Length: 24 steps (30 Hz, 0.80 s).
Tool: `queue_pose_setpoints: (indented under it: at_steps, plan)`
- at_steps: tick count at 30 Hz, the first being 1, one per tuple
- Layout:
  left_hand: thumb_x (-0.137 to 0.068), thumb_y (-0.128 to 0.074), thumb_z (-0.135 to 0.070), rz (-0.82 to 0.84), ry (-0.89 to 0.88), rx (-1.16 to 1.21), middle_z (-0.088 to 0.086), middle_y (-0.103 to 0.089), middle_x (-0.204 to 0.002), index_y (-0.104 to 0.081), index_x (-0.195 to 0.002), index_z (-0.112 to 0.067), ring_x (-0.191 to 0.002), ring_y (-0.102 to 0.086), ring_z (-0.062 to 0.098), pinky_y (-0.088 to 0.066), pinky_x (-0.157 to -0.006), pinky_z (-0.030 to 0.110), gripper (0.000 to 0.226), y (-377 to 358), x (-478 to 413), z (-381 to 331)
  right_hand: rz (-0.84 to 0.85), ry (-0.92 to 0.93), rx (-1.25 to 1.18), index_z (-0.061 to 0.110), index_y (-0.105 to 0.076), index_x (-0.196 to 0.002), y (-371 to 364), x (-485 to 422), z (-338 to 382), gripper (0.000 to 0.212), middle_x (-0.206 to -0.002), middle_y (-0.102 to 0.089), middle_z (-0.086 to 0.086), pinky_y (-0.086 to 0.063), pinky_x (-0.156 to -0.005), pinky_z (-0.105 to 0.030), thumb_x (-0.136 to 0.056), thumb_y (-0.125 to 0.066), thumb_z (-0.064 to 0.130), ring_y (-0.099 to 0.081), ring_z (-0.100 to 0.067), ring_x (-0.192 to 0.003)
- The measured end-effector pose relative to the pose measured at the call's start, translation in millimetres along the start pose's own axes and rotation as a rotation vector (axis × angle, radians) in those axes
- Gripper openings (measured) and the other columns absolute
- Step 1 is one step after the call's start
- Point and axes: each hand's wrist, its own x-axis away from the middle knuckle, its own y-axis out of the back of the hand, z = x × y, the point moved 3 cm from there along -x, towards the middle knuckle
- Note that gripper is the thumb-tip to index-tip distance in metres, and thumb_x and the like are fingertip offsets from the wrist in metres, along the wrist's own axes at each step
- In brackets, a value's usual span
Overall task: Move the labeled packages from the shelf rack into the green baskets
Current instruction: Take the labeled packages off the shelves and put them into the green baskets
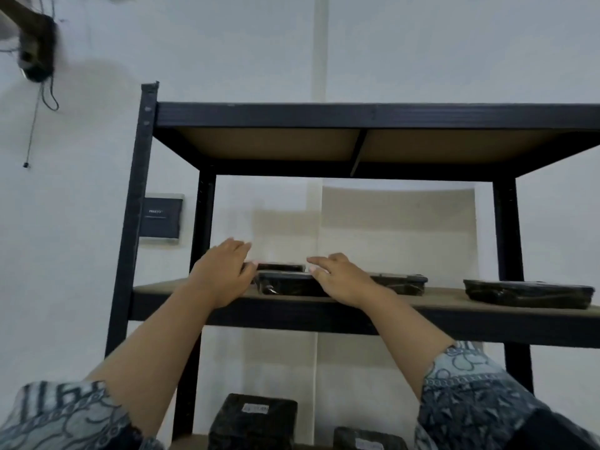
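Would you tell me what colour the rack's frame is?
The metal rack frame is black; head view.

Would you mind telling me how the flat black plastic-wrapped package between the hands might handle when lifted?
Probably stiff: the flat black plastic-wrapped package shows straight edges. Its glossy wrap may be slippery. Lying low and flat, it should hardly tip.

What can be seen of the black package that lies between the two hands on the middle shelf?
The package is flat, black and glossy, seemingly film-wrapped, with a pale rim on top. It lies level near the front edge of the middle shelf. The left hand covers its left end and the right hand its right end; neither plainly grips it. No label shows.
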Motion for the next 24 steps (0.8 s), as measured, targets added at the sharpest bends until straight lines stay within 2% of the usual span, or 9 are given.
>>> queue_pose_setpoints:
  at_steps: [2, 4, 8, 10, 12, 16, 19, 24]
  plan:
    - [-0.099, -0.033, -0.036, 0.043, 0.055, 0.029, 0.008, -0.037, -0.146, -0.034, -0.142, -0.01, -0.134, -0.03, 0.022, -0.025, -0.108, 0.035, 0.051, -13.3, 4.2, 11.0, -0.024, -0.055, 0.004, 0.043, -0.038, -0.138, -12.0, 0.4, -6.6, 0.048, -0.155, -0.021, -0.005, -0.026, -0.113, -0.044, -0.094, -0.026, 0.059, -0.028, -0.03, -0.139]
    - [-0.098, -0.033, -0.036, 0.071, 0.037, 0.055, 0.008, -0.041, -0.141, -0.038, -0.139, -0.01, -0.129, -0.036, 0.021, -0.029, -0.104, 0.034, 0.049, -20.8, -9.1, 51.6, -0.106, -0.098, 0.045, 0.042, -0.043, -0.136, -25.7, -19.0, 9.1, 0.05, -0.152, -0.028, -0.003, -0.029, -0.112, -0.044, -0.093, -0.027, 0.062, -0.03, -0.031, -0.137]
    - [-0.099, -0.03, -0.037, 0.131, 0.046, 0.113, 0.006, -0.041, -0.143, -0.038, -0.14, -0.011, -0.13, -0.035, 0.019, -0.027, -0.105, 0.032, 0.049, -44.1, -7.2, 55.4, -0.209, -0.063, 0.11, 0.04, -0.054, -0.127, -27.2, -8.5, 3.5, 0.05, -0.134, -0.052, 0.004, -0.041, -0.096, -0.036, -0.092, -0.027, 0.063, -0.047, -0.023, -0.12]
    - [-0.099, -0.029, -0.037, 0.098, 0.028, 0.086, 0.004, -0.046, -0.14, -0.042, -0.139, -0.015, -0.128, -0.04, 0.017, -0.03, -0.102, 0.031, 0.048, -55.9, -9.2, 61.4, -0.283, -0.036, 0.141, 0.039, -0.057, -0.124, -30.4, -7.3, 3.9, 0.047, -0.13, -0.056, 0.007, -0.042, -0.093, -0.033, -0.092, -0.031, 0.062, -0.049, -0.02, -0.117]
    - [-0.098, -0.029, -0.036, 0.04, 0.017, 0.079, 0.002, -0.053, -0.133, -0.049, -0.134, -0.016, -0.12, -0.047, 0.016, -0.036, -0.096, 0.031, 0.045, -61.3, -9.9, 62.9, -0.363, -0.019, 0.171, 0.04, -0.058, -0.124, -31.6, -4.1, 2.4, 0.046, -0.133, -0.055, 0.007, -0.04, -0.096, -0.033, -0.091, -0.035, 0.062, -0.047, -0.021, -0.121]
    - [-0.09, -0.02, -0.04, -0.066, -0.019, 0.066, 0.0, -0.063, -0.12, -0.061, -0.121, -0.018, -0.107, -0.056, 0.015, -0.04, -0.085, 0.028, 0.056, -63.9, -5.0, 63.7, -0.493, 0.008, 0.164, 0.041, -0.062, -0.121, -37.1, 3.2, 0.6, 0.068, -0.135, -0.055, 0.006, -0.038, -0.103, -0.036, -0.075, -0.024, 0.075, -0.041, -0.026, -0.129]
    - [-0.088, -0.018, -0.04, -0.088, -0.028, 0.062, -0.002, -0.066, -0.114, -0.064, -0.116, -0.02, -0.101, -0.057, 0.012, -0.039, -0.08, 0.025, 0.057, -64.7, -4.0, 63.9, -0.596, 0.037, 0.134, 0.036, -0.067, -0.115, -38.8, 8.0, 0.2, 0.065, -0.131, -0.06, 0.002, -0.038, -0.104, -0.04, -0.075, -0.031, 0.073, -0.042, -0.032, -0.13]
    - [-0.093, -0.018, -0.037, -0.078, -0.019, 0.054, 0.0, -0.065, -0.112, -0.063, -0.115, -0.019, -0.097, -0.057, 0.013, -0.042, -0.079, 0.027, 0.053, -64.3, -2.3, 64.0, -0.629, 0.057, 0.155, 0.033, -0.07, -0.112, -39.2, 12.1, -0.1, 0.061, -0.129, -0.061, -0.001, -0.038, -0.104, -0.041, -0.077, -0.036, 0.069, -0.044, -0.034, -0.128]
